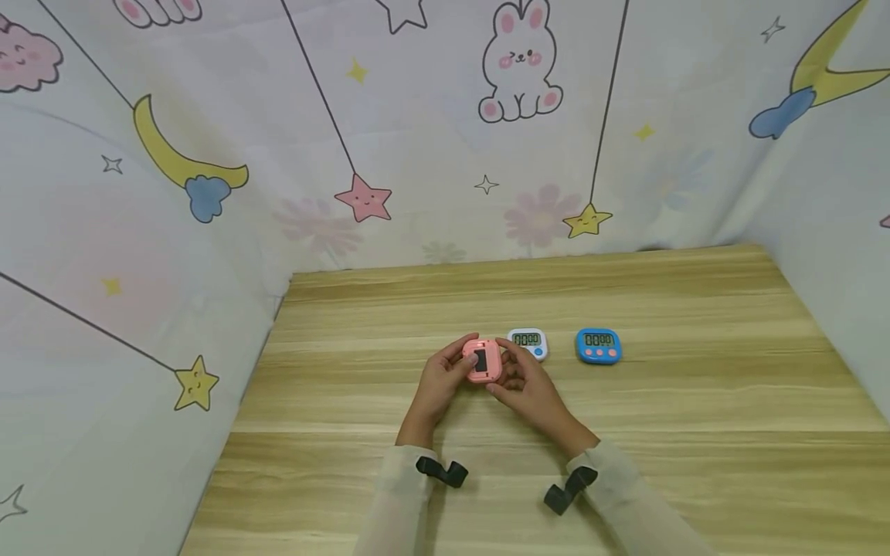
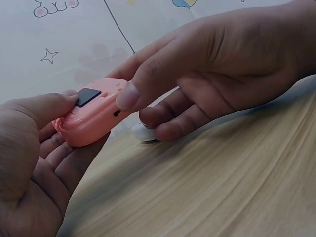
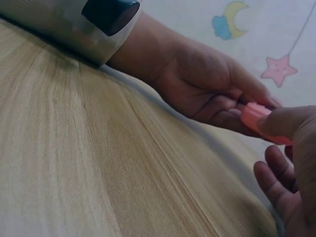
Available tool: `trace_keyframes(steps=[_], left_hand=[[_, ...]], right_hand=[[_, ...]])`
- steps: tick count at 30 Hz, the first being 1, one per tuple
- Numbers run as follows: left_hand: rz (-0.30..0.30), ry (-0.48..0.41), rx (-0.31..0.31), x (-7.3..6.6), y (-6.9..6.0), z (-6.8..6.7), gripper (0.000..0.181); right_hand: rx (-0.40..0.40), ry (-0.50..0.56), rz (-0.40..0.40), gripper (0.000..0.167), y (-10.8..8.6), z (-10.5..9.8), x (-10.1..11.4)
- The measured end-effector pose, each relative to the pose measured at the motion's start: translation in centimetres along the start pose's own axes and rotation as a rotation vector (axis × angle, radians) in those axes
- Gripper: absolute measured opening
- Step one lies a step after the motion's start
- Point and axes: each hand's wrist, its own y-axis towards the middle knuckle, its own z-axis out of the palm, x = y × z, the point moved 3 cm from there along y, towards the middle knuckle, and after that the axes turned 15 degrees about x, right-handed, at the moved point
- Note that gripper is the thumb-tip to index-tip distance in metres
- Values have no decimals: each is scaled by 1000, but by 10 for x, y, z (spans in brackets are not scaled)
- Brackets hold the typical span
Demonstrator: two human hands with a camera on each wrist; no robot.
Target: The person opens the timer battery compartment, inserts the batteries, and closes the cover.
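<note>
A pink digital timer (image 1: 492, 364) is held above the table between both hands, its back with a black rectangle (image 2: 89, 97) facing up. My left hand (image 1: 442, 380) grips the timer's left side, thumb at the black rectangle and fingers underneath. My right hand (image 1: 534, 394) pinches the right edge between thumb and forefinger, its other fingers curled below. The timer's front is hidden. Just behind the right hand lies a white timer (image 1: 538, 340), partly covered by the fingers. A blue timer (image 1: 599, 357) with pink buttons lies farther right, face up.
The wood-grain table (image 1: 702, 401) extends to both sides of the hands. A white cloth (image 1: 431, 139) printed with cartoon stars, moons and a rabbit hangs along its back and sides. Black bands (image 1: 572, 489) sit on both sleeves.
</note>
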Motion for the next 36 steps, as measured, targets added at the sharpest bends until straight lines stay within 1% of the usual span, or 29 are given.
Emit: trace_keyframes(steps=[3, 6, 10, 13, 14, 19, 21, 26, 28, 31, 33, 34, 36], left_hand=[[-7, -6, 0, -1, 0, 0, 46], [-20, -12, 5, -5, 0, 1, 45], [-28, -25, 25, -20, -4, 7, 44], [-18, -23, 40, -31, -8, 10, 43], [-14, -23, 42, -31, -8, 10, 43], [-33, -42, 51, -19, -6, 5, 42], [-22, -54, 55, -13, -4, 3, 43], [70, -35, 109, -11, -4, 4, 54], [99, -27, 127, -11, -4, 5, 55], [130, -26, 136, -12, -4, 6, 51], [143, -19, 137, -11, -4, 6, 48], [147, -16, 142, -10, -4, 6, 47], [146, 14, 144, -9, -3, 6, 51]], right_hand=[[-9, -17, -5, 70, 0, 0, 1], [-23, -31, 2, 71, 3, 1, -12], [-39, -59, 6, 73, 6, 3, -33], [-41, -67, 9, 72, 6, 3, -38], [-42, -70, 6, 72, 6, 2, -38], [-48, -60, 14, 67, 5, 1, -39], [-49, -51, 27, 64, 5, 1, -40], [-43, -22, 33, 57, 3, 1, -40], [-41, -11, 30, 54, 2, 1, -40], [-38, -16, 24, 50, 2, 0, -39], [-40, -26, 35, 48, 2, 0, -39], [-39, -34, 41, 44, 2, -1, -33], [-45, -43, 39, 38, 2, -1, -33]])
